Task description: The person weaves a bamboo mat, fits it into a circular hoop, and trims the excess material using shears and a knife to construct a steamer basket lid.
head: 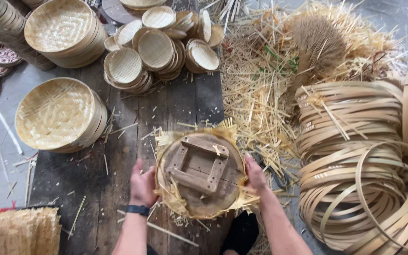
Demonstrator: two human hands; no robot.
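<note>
Both hands, left hand (143, 185) and right hand (255, 174), have fingers gripping the edges of a round wooden mould (200, 174) over frayed bamboo weave (178, 200) on the plank surface (119, 156)

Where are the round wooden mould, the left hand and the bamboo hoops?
round wooden mould (199, 186): head view, on its plank face.
left hand (142, 185): head view, back of hand.
bamboo hoops (355, 156): head view, stacked strips.

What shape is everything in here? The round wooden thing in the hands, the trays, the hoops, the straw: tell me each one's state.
Round wooden mould: lying flat, woven fringe sticking out under its edge.
Left hand: pressed against the mould's left side.
Right hand: pressed against its right side.
Large woven trays: finished, stacked.
Small woven trays: finished, piled loosely, some tilted.
Bamboo hoops: bent round, heaped.
Bamboo offcuts: scattered loose.
</note>
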